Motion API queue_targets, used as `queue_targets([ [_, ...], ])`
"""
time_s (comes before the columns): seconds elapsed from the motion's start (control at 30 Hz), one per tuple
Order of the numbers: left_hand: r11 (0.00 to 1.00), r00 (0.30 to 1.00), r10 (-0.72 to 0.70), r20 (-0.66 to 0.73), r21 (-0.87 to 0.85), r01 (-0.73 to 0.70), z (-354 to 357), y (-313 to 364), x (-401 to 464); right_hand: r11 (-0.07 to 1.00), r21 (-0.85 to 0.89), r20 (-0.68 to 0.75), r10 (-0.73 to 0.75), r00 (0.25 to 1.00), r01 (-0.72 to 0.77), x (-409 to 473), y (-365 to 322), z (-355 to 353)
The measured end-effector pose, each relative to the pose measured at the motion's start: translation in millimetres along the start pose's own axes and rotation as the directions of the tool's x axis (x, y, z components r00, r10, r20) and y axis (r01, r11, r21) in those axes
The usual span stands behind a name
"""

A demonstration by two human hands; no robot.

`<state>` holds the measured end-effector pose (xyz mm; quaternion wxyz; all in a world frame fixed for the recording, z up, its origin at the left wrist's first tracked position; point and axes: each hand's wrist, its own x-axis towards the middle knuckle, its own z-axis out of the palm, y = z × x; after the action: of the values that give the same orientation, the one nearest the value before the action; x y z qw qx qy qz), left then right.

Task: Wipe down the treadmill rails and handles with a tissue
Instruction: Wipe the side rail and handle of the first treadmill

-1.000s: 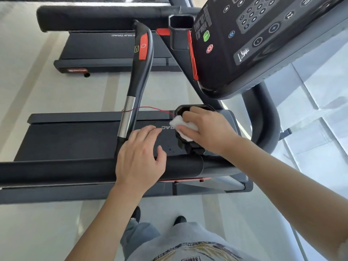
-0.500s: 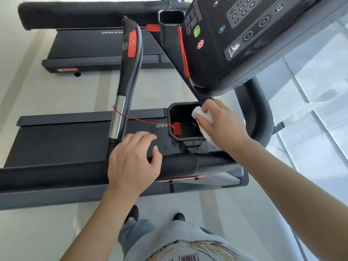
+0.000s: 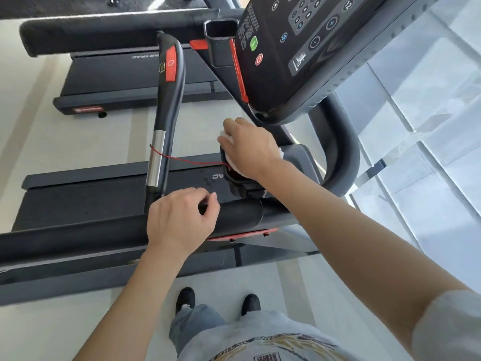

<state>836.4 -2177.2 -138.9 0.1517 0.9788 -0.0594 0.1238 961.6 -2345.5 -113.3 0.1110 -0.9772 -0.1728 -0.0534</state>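
Note:
I look down on a black treadmill from its side. My right hand (image 3: 250, 147) holds a white tissue (image 3: 233, 162) pressed over the black cup holder (image 3: 235, 183) beside the console; most of the tissue is hidden under the palm. My left hand (image 3: 181, 220) rests on the near padded side rail (image 3: 78, 238), fingers loosely curled, holding nothing. A curved black handle (image 3: 170, 100) with a silver sensor band and a red patch rises behind the left hand. A red safety cord (image 3: 187, 160) runs from the handle to the cup holder.
The console (image 3: 312, 48) with keypad and green and red buttons overhangs at upper right. A second cup holder (image 3: 221, 43) sits by it. The far side rail (image 3: 104, 35) and another treadmill's deck (image 3: 130, 82) lie beyond. My shoes (image 3: 216, 300) stand on the pale floor.
My right hand with the tissue moved from the cup holder's right rim up and over its top, now covering the opening. My left hand stayed on the rail and curled its fingers a little.

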Motion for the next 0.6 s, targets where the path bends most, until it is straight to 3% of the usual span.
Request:
queue_targets([
  [0.07, 1.000, 1.000, 0.005, 0.014, 0.011, -0.005, -0.7, -1.6, -1.4, 0.994, 0.101, 0.029, -0.037, 0.999, 0.034, -9.8, 2.5, -8.5],
  [0.17, 1.000, 0.999, 0.025, 0.036, -0.004, -0.025, -1.9, -5.7, -1.5, 0.994, 0.053, 0.111, -0.098, 0.989, 0.093, -33.9, 13.1, -22.6],
  [0.23, 0.999, 0.999, 0.036, 0.032, -0.010, -0.036, -2.0, -7.4, -2.0, 0.998, 0.033, 0.129, -0.061, 0.990, 0.057, -53.3, 29.3, -27.2],
  [0.33, 0.999, 0.999, 0.047, -0.010, 0.003, -0.047, -1.3, -5.4, -1.3, 0.982, 0.184, 0.004, 0.031, 1.000, -0.031, -85.4, 50.0, -25.9],
  [0.47, 0.997, 0.997, 0.075, -0.028, 0.014, -0.074, -0.2, -5.8, 0.6, 0.984, 0.146, -0.098, 0.118, 0.988, -0.103, -69.3, 51.2, -8.8],
  [0.6, 0.997, 0.997, 0.073, -0.040, 0.013, -0.073, 0.0, -8.1, 0.2, 0.964, 0.154, -0.083, 0.232, 0.969, -0.217, -43.3, 45.4, -9.1],
])
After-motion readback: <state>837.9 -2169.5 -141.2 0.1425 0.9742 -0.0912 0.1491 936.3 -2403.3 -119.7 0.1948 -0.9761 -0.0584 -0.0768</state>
